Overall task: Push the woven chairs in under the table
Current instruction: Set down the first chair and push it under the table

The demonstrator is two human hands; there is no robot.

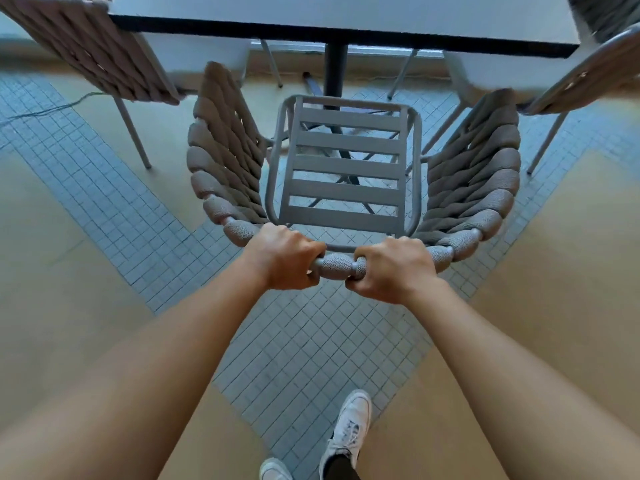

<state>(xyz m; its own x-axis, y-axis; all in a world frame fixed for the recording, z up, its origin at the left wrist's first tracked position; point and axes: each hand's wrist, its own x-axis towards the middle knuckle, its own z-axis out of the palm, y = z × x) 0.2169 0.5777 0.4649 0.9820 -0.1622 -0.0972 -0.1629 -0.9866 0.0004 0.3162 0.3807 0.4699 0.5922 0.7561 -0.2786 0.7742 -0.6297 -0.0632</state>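
Observation:
A woven chair (346, 161) with a curved rope-wrapped back and a slatted grey seat stands in front of me, facing the table (346, 19). My left hand (284, 259) and my right hand (391, 270) both grip the top rail of its back, side by side. The seat's front edge lies just below the table's dark near edge, close to the black centre post (335, 77). Two more woven chairs stand at the table's sides, one at upper left (93, 53) and one at upper right (585, 77).
The floor has tan areas and bands of small grey tiles. A thin cable (52, 107) runs over the floor at left. My white shoes (349, 431) stand behind the chair. Thin metal legs of other chairs show beyond the table post.

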